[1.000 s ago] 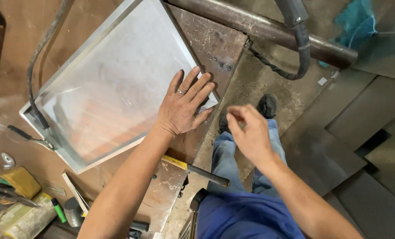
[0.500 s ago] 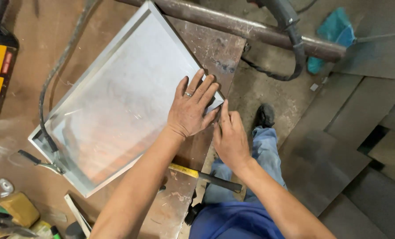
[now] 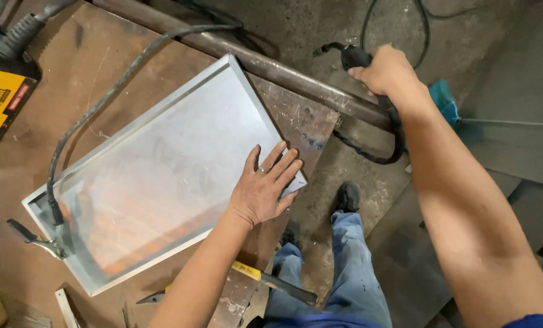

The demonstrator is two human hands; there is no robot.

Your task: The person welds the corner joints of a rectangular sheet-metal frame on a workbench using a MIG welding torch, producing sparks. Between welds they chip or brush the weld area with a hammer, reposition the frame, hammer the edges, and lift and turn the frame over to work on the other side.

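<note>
The left hand (image 3: pixel 264 188) lies flat, fingers (image 3: pixel 281 163) spread, pressing the near corner of the metal tray (image 3: pixel 156 170) on the table (image 3: pixel 162 67). The right hand (image 3: pixel 385 70), fingers curled tight, grips a black torch (image 3: pixel 351 56) beyond the pipe (image 3: pixel 295 76), well apart from the tray.

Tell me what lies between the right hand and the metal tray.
In the head view, a rusty steel pipe crosses between the right hand and the metal tray.
</note>
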